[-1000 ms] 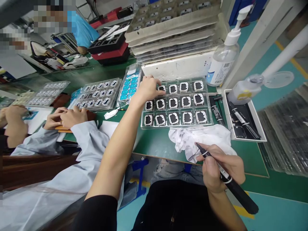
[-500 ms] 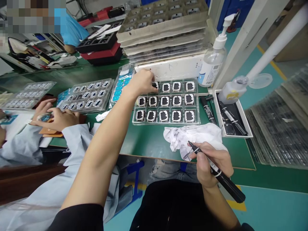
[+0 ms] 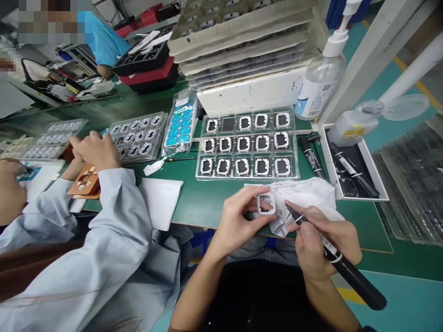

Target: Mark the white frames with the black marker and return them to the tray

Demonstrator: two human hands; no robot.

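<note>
A small white square frame with rounded corners [image 3: 266, 213] is pinched between the thumb and fingers of my left hand [image 3: 238, 216]. My right hand [image 3: 320, 244] grips a black marker pen [image 3: 346, 267], its dark tip pointing at the frame with a small gap between. Under both hands lies a crumpled white cloth [image 3: 308, 196]. Beyond them a clear plastic tray [image 3: 247, 177] holds rows of similar frames; one pocket in its back row [image 3: 227, 124] has no frame in it.
Right of the tray lie capped markers [image 3: 311, 154] and a white box [image 3: 372, 199] with pens and a bottle [image 3: 355, 124]. A pump bottle [image 3: 321, 83] and stacked trays [image 3: 242, 50] stand behind. At left, a co-worker's hands [image 3: 98, 150] are near another tray [image 3: 157, 150].
My left hand has come back from the tray's back row with a white frame and now holds it in front of the marker. My right hand still holds the marker.
</note>
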